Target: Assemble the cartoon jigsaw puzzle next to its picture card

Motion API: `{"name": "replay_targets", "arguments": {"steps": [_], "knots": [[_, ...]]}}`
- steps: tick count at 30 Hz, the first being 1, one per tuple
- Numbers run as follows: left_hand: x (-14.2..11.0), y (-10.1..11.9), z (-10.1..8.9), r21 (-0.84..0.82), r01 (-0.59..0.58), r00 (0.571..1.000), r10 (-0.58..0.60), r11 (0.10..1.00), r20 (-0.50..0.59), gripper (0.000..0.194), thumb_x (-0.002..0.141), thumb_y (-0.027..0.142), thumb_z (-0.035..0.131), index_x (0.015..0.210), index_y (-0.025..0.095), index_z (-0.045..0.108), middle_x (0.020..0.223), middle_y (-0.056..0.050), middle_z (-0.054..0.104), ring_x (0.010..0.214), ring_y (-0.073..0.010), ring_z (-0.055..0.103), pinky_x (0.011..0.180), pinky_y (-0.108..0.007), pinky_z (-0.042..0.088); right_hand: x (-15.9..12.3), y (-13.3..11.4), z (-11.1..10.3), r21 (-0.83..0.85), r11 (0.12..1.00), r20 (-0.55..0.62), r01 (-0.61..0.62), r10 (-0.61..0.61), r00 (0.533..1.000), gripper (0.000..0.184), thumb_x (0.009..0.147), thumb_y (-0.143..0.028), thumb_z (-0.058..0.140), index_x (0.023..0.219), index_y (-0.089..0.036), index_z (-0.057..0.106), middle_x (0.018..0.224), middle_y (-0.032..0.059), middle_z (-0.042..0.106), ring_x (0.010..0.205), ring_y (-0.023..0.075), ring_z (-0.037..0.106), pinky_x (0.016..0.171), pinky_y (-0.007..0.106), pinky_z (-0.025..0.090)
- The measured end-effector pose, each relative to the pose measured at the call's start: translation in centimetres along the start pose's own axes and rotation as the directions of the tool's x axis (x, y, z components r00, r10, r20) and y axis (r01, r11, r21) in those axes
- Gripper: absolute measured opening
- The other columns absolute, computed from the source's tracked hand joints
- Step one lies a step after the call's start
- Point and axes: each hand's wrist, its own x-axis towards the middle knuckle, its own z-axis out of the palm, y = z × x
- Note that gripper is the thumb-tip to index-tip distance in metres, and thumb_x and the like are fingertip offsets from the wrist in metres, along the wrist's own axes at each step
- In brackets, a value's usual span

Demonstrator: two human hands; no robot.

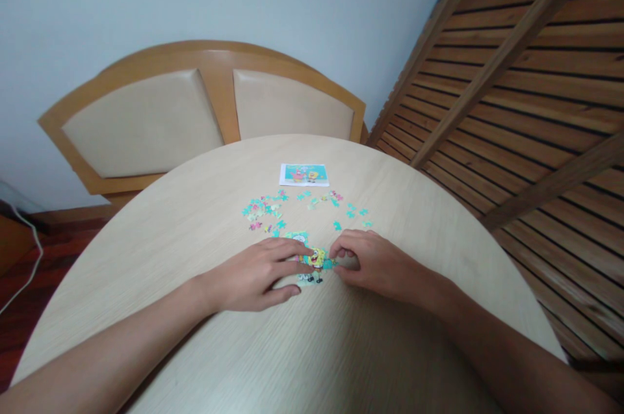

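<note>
A partly joined jigsaw puzzle (pixel 316 257) with a yellow cartoon figure lies flat on the round table. My left hand (pixel 263 273) rests over its left side, fingers stretched out and apart, the fingertips touching the joined pieces and hiding some of them. At the puzzle's right edge, my right hand (pixel 365 264) is closed in a pinch, thumb and forefinger on a small teal puzzle piece (pixel 329 263). Whether that piece is locked into its neighbour I cannot tell. Beyond the hands, several loose puzzle pieces (pixel 263 207) are scattered in an arc.
A picture card (pixel 305 175) showing cartoon figures lies behind the loose pieces. The pale wooden table (pixel 205 362) has a curved edge. Past it stands a padded bench back (pixel 227 63) against the wall, with a slatted wooden panel (pixel 526 89) at the right.
</note>
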Motion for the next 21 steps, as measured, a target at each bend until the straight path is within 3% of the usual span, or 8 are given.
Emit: {"name": "replay_targets", "arguments": {"steps": [6,21], "knots": [[0.04,0.02,-0.06,-0.002,0.010,1.000,-0.010,1.000,0.016,0.038,0.100,0.031,0.057,0.137,0.024,0.058,0.138,-0.012,0.060,0.128,-0.0288,0.057,0.109,-0.046,0.047,0.21,0.40,0.28,-0.005,0.996,0.007,0.087,-0.087,0.996,0.012,0.089,-0.017,0.067,0.097,-0.022,0.073,0.099,0.0019,0.073,0.097,0.0210,0.066,0.090,0.035,0.043],[0.00,0.05,-0.02,0.001,0.004,1.000,-0.004,1.000,0.001,0.037,0.100,0.032,0.057,0.136,0.024,0.059,0.137,-0.012,0.061,0.127,-0.0295,0.058,0.109,-0.046,0.049,0.75,0.70,0.39,0.005,0.991,0.025,0.137,-0.137,0.990,0.008,0.094,-0.027,0.069,0.095,-0.021,0.074,0.098,0.0017,0.075,0.096,0.0200,0.067,0.088,0.033,0.042]]}}
